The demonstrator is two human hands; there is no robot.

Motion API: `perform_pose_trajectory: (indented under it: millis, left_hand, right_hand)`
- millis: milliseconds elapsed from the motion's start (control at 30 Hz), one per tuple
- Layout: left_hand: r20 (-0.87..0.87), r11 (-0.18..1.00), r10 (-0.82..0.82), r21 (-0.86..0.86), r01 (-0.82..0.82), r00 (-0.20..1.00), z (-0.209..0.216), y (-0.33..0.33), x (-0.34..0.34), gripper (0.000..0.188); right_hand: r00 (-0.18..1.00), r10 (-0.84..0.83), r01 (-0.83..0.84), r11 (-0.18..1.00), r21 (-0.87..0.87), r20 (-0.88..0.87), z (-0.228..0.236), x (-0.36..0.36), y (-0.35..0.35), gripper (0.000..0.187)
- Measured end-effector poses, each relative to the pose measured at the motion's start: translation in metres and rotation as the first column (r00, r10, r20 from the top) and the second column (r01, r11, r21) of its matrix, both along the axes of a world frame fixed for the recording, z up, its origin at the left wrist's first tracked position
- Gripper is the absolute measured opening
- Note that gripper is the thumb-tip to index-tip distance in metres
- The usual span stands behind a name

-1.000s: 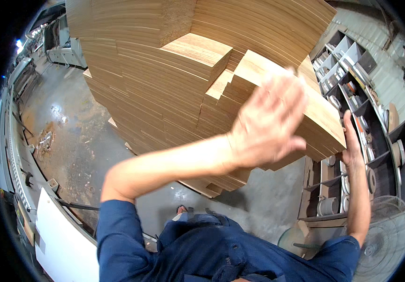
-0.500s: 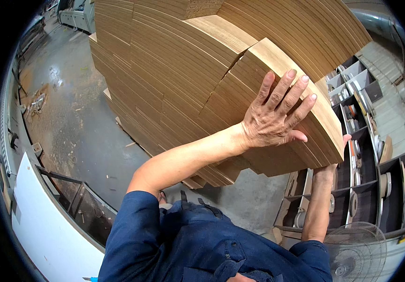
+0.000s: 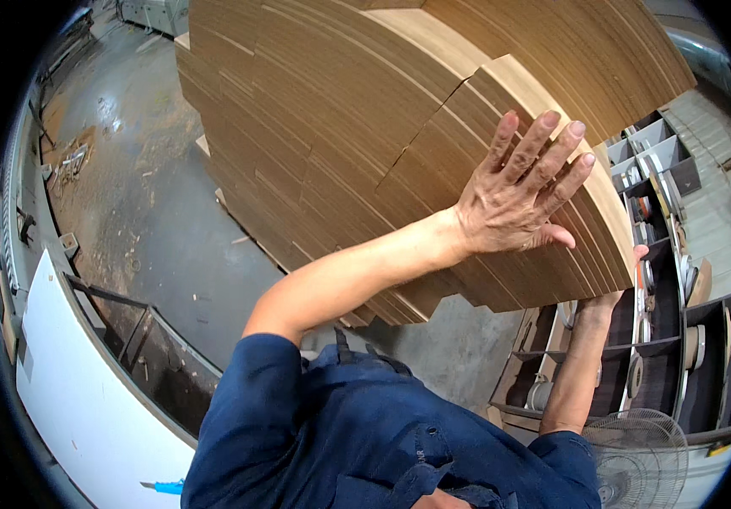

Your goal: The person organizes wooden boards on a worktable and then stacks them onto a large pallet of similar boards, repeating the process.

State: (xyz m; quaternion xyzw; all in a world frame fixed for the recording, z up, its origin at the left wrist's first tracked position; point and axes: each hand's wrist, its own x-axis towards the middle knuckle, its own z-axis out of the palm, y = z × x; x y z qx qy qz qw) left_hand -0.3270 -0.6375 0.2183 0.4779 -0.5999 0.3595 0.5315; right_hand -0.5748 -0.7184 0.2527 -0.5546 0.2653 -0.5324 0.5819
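Observation:
A tall stack of wood-coloured boards (image 3: 340,144) fills the upper middle, its layered edges facing me. My left hand (image 3: 522,187) reaches across to the stack's right part. Its fingers are spread and the palm lies against the board edges, near the pale top board (image 3: 543,93). Beyond the right end of these boards is my right hand (image 3: 603,304). Only its wrist side and a fingertip at the boards' corner show; the boards hide the other fingers, so its grip cannot be made out.
A dark compartment rack (image 3: 658,348) holding several rolls stands at the right, with a wire-guarded fan (image 3: 641,454) in front. At the lower left are a white panel (image 3: 85,382) and a blue cutter (image 3: 164,487). Scraps litter the grey floor (image 3: 157,204) at the left.
The stack and both hands sit slightly farther right in the picture, as the whole view has shifted. More of the blue cutter shows. Both hands keep their places against the boards.

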Motion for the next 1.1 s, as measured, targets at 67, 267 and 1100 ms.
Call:
perform_pose_trajectory:
  millis: [67,267,1100]
  left_hand:
    - [-0.027,0.997,0.029,-0.066,-0.031,0.999,0.009,0.004,0.001,0.084]
    - [-0.014,0.996,0.062,-0.058,-0.063,0.998,0.007,-0.006,0.016,0.086]
    - [-0.467,0.987,-0.055,0.110,0.120,0.883,0.039,0.046,0.076,0.048]
  right_hand:
    - [0.997,0.017,-0.021,0.999,0.050,0.075,0.005,0.005,0.003,0.090]
    - [0.990,-0.119,0.112,0.989,0.092,0.073,0.008,0.031,0.017,0.087]
    - [0.995,-0.058,0.060,0.998,-0.034,0.077,0.030,0.000,0.047,0.049]
